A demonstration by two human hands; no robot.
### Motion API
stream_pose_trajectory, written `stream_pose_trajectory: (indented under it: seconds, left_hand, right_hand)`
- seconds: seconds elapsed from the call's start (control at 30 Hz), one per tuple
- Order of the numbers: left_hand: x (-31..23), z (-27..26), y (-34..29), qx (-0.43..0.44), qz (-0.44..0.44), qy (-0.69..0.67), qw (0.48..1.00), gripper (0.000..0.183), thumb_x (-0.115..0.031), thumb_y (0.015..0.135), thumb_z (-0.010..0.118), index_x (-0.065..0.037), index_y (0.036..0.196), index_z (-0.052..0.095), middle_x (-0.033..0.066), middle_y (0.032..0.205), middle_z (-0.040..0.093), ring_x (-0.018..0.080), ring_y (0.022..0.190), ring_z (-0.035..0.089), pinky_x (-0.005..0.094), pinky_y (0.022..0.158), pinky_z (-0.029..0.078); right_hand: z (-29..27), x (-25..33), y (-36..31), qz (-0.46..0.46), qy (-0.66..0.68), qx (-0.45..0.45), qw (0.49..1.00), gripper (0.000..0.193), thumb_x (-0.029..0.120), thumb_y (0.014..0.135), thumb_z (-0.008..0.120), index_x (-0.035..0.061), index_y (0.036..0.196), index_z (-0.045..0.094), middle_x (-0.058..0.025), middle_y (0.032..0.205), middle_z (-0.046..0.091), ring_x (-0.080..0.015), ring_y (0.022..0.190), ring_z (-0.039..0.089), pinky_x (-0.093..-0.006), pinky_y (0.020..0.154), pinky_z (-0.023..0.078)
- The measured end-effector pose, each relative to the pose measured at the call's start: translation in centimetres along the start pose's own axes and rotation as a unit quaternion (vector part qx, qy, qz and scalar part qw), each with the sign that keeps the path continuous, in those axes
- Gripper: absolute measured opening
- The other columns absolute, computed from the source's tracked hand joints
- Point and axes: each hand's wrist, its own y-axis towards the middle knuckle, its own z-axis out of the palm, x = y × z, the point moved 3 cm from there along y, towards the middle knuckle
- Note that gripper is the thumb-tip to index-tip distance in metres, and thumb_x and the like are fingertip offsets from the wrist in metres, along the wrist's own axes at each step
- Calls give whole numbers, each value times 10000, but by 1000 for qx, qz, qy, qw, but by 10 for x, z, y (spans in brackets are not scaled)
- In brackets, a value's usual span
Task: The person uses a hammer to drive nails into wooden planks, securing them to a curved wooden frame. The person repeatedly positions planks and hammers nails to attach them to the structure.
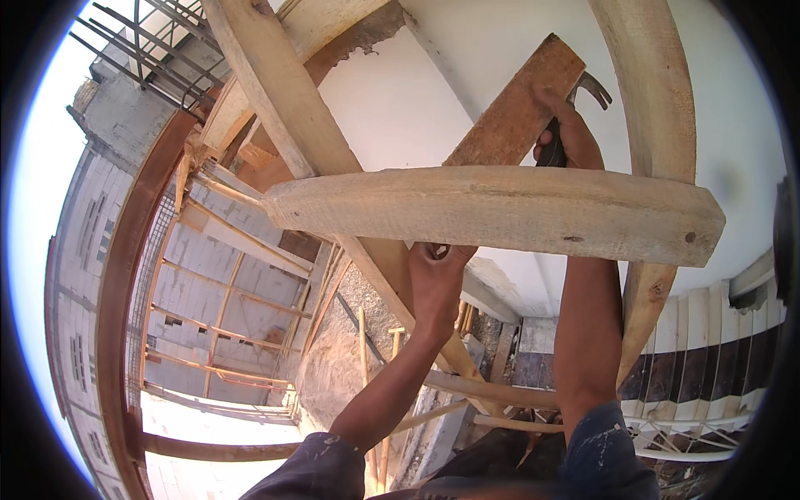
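My right hand [581, 140] is closed round the dark handle of a claw hammer [595, 87], whose curved claw points right. Its fingers also rest against a short reddish-brown plank [521, 104], which slants upward to the right. A thick wooden beam [492, 208] crosses in front of both and covers the plank's lower end. Just under that beam, my left hand [437, 279] is closed with curled fingers. The beam hides part of it, so what it grips cannot be made out.
An upright timber [662, 100] stands at the right, and a slanting one [287, 92] runs down from the upper left. White wall panels [392, 100] lie behind. Steel bars [154, 50] jut out at upper left. Far below left is a grey block wall [217, 250] with poles.
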Motion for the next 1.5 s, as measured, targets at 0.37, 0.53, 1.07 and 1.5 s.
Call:
stream_pose_trajectory:
  seconds: [0.37,0.53,1.07,1.5]
  left_hand:
    - [-8,18,5,-74,-6,-287,955,165,-147,978,592,-42,1089,532,42,1004,516,79,823,434,250,652,374]
    - [-2,23,3,-122,75,-215,966,291,-206,992,602,-29,1212,531,105,1247,531,188,1212,480,333,952,454]
    - [-63,10,34,-93,148,-69,982,549,-436,902,715,0,1184,534,40,932,521,84,664,432,247,571,366]
    - [-127,23,80,-117,355,-120,920,780,-484,827,801,73,1278,494,88,954,586,78,679,538,214,527,425]
  right_hand:
    - [59,-19,-2,12,104,145,984,484,485,852,776,56,982,594,-9,715,564,-78,527,533,-235,487,473]
    - [73,-31,6,3,127,265,956,473,469,899,725,47,1069,594,-35,844,607,-74,553,544,-231,527,487]
    - [140,2,31,0,276,396,876,494,241,902,712,-30,1264,514,-140,1103,618,-209,898,644,-354,816,546]
    - [166,24,41,96,396,322,855,280,166,923,660,9,1109,520,-88,927,546,-150,739,584,-307,648,565]
